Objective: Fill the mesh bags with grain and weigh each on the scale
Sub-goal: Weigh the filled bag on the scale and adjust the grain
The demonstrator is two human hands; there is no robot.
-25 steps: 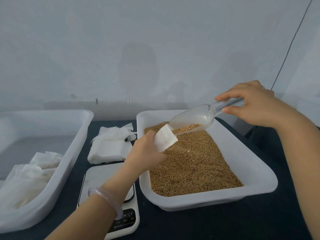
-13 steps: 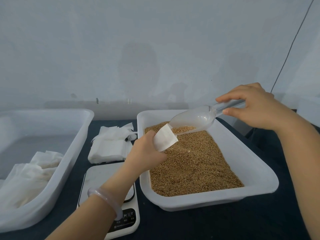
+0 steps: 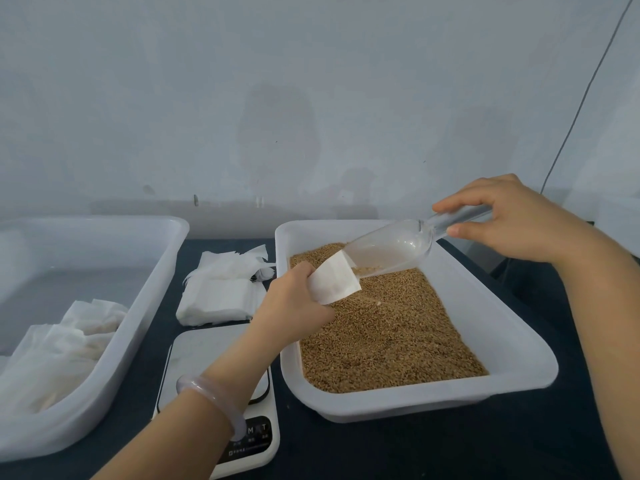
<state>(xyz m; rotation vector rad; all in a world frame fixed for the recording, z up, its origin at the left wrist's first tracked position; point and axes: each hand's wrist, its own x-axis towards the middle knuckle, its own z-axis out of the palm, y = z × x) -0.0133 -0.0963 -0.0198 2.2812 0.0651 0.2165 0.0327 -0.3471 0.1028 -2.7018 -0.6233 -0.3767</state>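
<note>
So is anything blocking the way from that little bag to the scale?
Nothing visible. The left hand holds the mesh bag over the grain tray; the scale sits right beside it, only that arm crossing above its plate.

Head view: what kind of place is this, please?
Likely a small weighing or packing bench: a tray of grain, a scale beside it, and a stack of bags.
</note>
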